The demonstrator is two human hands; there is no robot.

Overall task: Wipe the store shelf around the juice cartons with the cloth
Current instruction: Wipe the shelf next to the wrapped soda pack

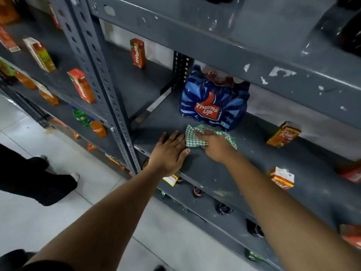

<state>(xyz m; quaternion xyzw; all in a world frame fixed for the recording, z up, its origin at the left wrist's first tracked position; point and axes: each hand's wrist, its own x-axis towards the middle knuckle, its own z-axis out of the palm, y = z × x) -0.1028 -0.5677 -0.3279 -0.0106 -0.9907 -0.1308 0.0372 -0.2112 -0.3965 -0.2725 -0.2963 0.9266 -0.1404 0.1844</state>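
Observation:
A green-and-white checked cloth lies on the dark grey shelf, pressed down by my right hand, which grips it just in front of a blue Thums Up bottle pack. My left hand rests flat on the shelf beside the cloth, fingers apart, holding nothing. Juice cartons stand on this shelf: an orange Real carton to the right, a white and red one at the front edge, and a red Maaza carton far back left.
A perforated grey upright post divides this bay from the left one, where more cartons and bottles stand. The shelf above overhangs. Dark bottles sit on the lower shelf. Another person's legs stand on the tiled floor.

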